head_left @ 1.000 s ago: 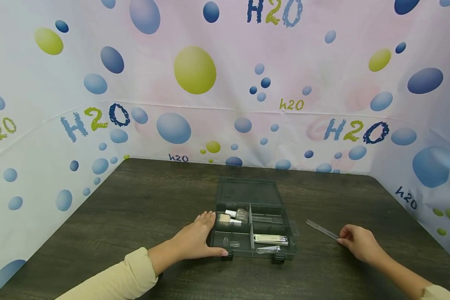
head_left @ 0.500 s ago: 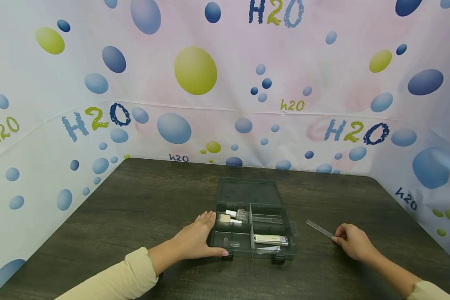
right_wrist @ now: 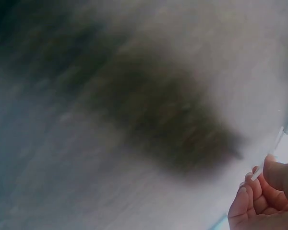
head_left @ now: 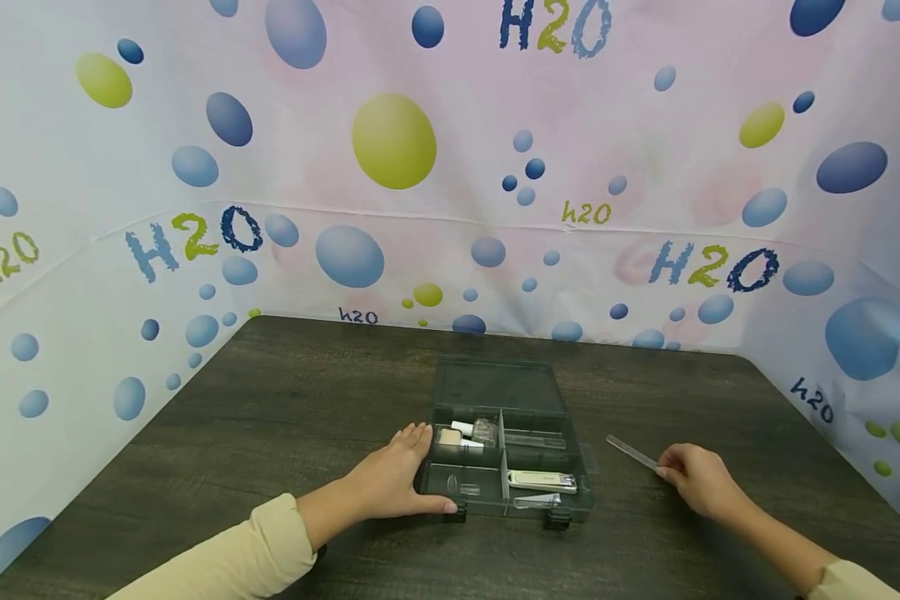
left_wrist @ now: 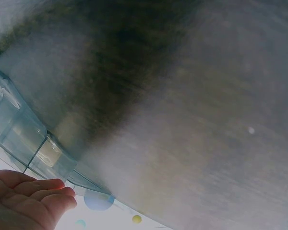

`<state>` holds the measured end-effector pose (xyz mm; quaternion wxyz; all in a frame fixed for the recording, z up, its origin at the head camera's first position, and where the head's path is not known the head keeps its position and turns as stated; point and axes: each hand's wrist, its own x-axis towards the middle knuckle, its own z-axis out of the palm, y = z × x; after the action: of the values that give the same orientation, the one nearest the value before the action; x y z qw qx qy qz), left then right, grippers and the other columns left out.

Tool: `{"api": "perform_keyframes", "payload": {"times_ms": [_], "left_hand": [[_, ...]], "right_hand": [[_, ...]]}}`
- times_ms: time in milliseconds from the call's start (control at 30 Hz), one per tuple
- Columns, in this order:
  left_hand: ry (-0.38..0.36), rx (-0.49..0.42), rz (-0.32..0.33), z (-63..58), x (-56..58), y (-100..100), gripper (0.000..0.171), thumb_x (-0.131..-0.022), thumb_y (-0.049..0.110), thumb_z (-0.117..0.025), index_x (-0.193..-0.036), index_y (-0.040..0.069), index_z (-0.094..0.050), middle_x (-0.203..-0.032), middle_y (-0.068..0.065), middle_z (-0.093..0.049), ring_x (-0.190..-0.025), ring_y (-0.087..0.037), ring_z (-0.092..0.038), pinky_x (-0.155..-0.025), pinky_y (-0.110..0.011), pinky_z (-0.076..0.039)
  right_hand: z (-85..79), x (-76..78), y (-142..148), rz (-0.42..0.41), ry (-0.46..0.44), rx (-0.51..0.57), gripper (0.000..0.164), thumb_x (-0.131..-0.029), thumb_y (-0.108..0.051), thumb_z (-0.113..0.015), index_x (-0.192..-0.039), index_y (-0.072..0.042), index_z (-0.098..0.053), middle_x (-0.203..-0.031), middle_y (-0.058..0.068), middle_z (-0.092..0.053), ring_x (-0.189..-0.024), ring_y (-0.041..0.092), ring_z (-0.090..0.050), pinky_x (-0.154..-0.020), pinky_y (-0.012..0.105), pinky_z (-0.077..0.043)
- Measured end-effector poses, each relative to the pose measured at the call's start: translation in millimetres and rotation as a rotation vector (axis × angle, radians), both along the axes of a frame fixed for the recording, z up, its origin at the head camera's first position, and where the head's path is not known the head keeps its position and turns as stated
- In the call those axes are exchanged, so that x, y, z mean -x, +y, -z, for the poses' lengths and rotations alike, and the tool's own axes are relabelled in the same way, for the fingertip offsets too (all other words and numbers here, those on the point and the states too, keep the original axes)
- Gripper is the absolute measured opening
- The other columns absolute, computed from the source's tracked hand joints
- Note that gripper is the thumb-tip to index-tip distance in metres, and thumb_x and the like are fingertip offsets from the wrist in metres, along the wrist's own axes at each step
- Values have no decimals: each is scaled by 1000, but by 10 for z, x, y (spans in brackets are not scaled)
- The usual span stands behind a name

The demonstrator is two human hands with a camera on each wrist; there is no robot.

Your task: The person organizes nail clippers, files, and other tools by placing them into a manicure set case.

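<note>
A dark see-through organizer box [head_left: 483, 507] stands with its lid [head_left: 499, 385] folded back. My left hand [head_left: 392, 477] rests along its left side, fingers straight, thumb at the front latch [head_left: 456, 511]. My right hand [head_left: 701, 479] pinches one end of a thin clear plastic strip [head_left: 630, 451] between thumb and fingers, right of the box. In the right wrist view the strip [right_wrist: 277, 141] sticks out past the thumb. The back-left compartment holds two small bottles with white caps, one beige [head_left: 448, 437] and one clear [head_left: 484, 430]. A nail clipper [head_left: 542, 480] lies at front right.
Small clear pieces [head_left: 468, 489] lie in the front-left compartment. A small white-and-clear item [head_left: 537, 500] is in front of the clipper, and a clear strip [head_left: 534, 440] lies at back right. The dark wooden table [head_left: 330, 375] meets a printed backdrop [head_left: 465, 125].
My right hand has moved a little left, toward the box, with the plastic strip in its fingers. The left hand and the box have stayed in place.
</note>
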<state>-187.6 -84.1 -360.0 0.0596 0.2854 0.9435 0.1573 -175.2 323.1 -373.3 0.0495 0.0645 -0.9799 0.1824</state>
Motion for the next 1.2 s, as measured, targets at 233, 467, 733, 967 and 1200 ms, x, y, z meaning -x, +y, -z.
{"api": "perform_keyframes", "payload": {"times_ms": [233, 467, 733, 967, 1200], "left_hand": [[0, 0, -1, 20, 7, 3, 104, -76, 65, -61, -143, -7, -28, -148, -25, -29, -137, -40, -28, -104, -52, -37], [3, 9, -4, 20, 9, 2, 104, -75, 65, -61, -142, -7, -28, -147, -26, -29, -137, -40, -28, -104, -52, -36], [5, 21, -7, 15, 16, 13, 105, -75, 66, -62, -142, -7, -29, -148, -25, -29, -138, -39, -27, -106, -51, -34], [1, 28, -3, 6, 23, 14, 105, -75, 67, -61, -142, -7, -29, -148, -25, -29, -138, -39, -27, -106, -51, -34], [-8, 33, -2, -16, 23, 17, 104, -75, 66, -61, -142, -7, -29, -148, -25, -29, -138, -39, -27, -108, -50, -33]], "right_hand": [[-30, 10, -67, -10, 85, 31, 4, -83, -3, -64, -83, 1, -65, -74, 2, -62, -63, 9, -52, -54, 24, -44], [-72, 58, -147, -27, 143, 59, 4, -82, -3, -65, -86, -1, -66, -76, 1, -63, -63, 6, -50, -54, 24, -43], [-117, 120, -280, -110, 231, 115, 5, -80, -1, -68, -85, -2, -66, -75, 1, -62, -60, 0, -46, -52, 22, -42], [-167, 172, -424, -160, 233, 138, 6, -81, -3, -68, -86, -3, -66, -77, 0, -61, -62, 0, -45, -53, 21, -42], [-209, 207, -557, -227, 191, 139, 4, -82, -4, -67, -85, -4, -68, -79, -1, -60, -63, 0, -43, -53, 20, -41]]}}
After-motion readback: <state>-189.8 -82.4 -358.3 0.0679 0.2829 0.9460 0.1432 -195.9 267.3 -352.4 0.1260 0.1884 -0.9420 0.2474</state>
